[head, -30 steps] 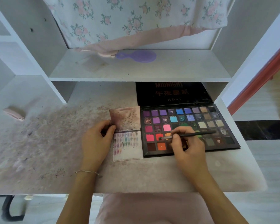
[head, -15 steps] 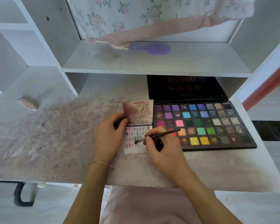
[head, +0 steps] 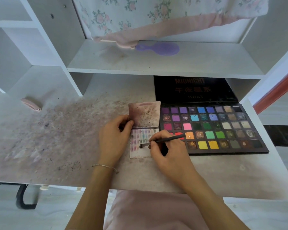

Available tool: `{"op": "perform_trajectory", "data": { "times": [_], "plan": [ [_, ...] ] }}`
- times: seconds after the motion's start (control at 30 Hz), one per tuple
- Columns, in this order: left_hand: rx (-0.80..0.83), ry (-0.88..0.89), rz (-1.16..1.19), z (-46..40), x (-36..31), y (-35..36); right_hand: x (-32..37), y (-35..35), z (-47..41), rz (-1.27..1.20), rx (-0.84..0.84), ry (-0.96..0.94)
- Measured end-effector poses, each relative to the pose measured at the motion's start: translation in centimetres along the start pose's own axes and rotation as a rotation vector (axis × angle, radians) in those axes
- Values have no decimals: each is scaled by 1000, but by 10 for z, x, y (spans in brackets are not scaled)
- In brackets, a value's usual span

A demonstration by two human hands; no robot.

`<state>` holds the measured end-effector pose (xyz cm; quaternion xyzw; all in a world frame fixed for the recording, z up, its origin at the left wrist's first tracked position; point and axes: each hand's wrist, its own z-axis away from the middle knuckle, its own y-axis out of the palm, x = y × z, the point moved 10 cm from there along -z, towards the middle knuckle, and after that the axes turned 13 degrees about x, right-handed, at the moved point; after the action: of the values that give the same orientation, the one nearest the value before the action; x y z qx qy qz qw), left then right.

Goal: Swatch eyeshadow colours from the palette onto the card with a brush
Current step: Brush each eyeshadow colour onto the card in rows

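Observation:
An open eyeshadow palette (head: 223,127) with many coloured pans lies on the desk, its black lid leaning back under the shelf. Left of it lies a folded white card (head: 140,151) with rows of small colour swatches; its stained upper flap (head: 145,114) stands up. My right hand (head: 166,151) pinches a thin black brush (head: 163,140), whose tip touches the card near the lower swatches. My left hand (head: 114,140) holds the card's left edge at the fold, thumb against the flap.
The white desk (head: 56,146) is dusted with pinkish powder stains. A pink oblong object (head: 31,103) lies far left. A purple hairbrush (head: 158,48) and floral cloth (head: 156,15) sit on the shelf above. A pink cushion (head: 153,211) is at my lap.
My right hand moved the brush left from the palette's red and orange pans onto the card. The left hand stayed on the card's edge. The camera view shifted slightly.

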<state>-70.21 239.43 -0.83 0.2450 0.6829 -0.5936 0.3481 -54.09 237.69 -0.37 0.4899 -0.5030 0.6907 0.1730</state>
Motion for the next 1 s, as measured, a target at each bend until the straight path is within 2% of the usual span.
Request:
{"op": "perform_trajectory", "data": {
  "times": [1.0],
  "plan": [
    [-11,-2,-32,0,0,0,-1,1,-2,26,2,-37]
  ]
}}
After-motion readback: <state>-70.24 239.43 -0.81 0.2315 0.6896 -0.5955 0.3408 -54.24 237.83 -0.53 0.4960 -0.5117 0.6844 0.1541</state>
